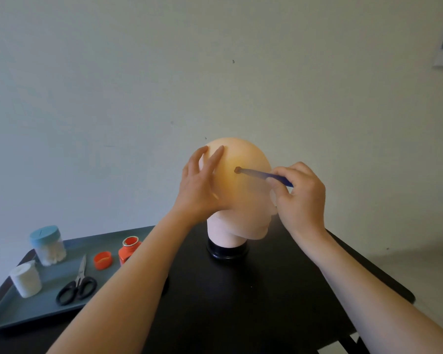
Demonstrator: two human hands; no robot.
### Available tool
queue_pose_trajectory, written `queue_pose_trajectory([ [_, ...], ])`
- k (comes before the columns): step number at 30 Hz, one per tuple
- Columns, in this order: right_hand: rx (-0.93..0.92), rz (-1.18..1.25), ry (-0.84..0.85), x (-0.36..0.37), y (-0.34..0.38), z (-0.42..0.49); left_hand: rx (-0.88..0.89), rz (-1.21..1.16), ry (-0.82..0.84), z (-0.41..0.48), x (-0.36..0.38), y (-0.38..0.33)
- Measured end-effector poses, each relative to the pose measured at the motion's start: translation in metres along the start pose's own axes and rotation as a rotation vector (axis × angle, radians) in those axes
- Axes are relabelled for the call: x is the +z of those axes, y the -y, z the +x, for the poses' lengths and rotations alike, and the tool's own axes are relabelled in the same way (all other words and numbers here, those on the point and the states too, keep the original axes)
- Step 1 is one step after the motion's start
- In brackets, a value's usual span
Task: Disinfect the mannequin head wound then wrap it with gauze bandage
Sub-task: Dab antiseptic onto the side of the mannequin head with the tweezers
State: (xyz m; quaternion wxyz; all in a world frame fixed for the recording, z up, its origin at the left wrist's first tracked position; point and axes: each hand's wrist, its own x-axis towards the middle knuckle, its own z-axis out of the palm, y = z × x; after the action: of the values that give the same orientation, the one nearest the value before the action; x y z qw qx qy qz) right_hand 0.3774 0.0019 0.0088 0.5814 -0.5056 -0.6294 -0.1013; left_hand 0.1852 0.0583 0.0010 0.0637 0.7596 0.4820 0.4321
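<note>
A bald mannequin head (243, 154) stands on a black base at the middle of the black table, facing right. My left hand (201, 185) lies flat against its left side, fingers spread. My right hand (299, 195) pinches a blue-stemmed cotton swab (261, 174); its brown-stained tip touches the crown, where the surface is tinted yellow-orange. A white gauze roll (26, 279) stands on the grey tray (23, 312) at the left. An open orange disinfectant bottle (128, 249) stands on the tray with its orange cap (102, 260) beside it.
On the tray are also a clear jar of cotton swabs (48, 245) with a blue lid and black-handled scissors (77, 284). The black table (253, 297) ends close behind the head, with a pale wall beyond. Floor shows to the right of the table.
</note>
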Motion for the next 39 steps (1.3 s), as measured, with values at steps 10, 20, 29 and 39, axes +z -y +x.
queue_pose_trajectory([
  [10, -0.147, -0.108, 0.038, -0.003, -0.002, -0.016, 0.012, 0.024, -0.013, 0.000, 0.000, 0.001],
  [20, -0.148, -0.095, -0.004, 0.001, 0.003, -0.005, 0.018, 0.036, -0.007, 0.000, -0.001, 0.003],
  [29, -0.220, -0.126, 0.000, 0.000, 0.000, -0.010, 0.018, 0.044, -0.006, -0.001, -0.001, 0.001],
  [39, -0.362, -0.187, -0.032, 0.000, -0.005, -0.010, 0.026, 0.034, -0.009, -0.001, 0.000, 0.001],
])
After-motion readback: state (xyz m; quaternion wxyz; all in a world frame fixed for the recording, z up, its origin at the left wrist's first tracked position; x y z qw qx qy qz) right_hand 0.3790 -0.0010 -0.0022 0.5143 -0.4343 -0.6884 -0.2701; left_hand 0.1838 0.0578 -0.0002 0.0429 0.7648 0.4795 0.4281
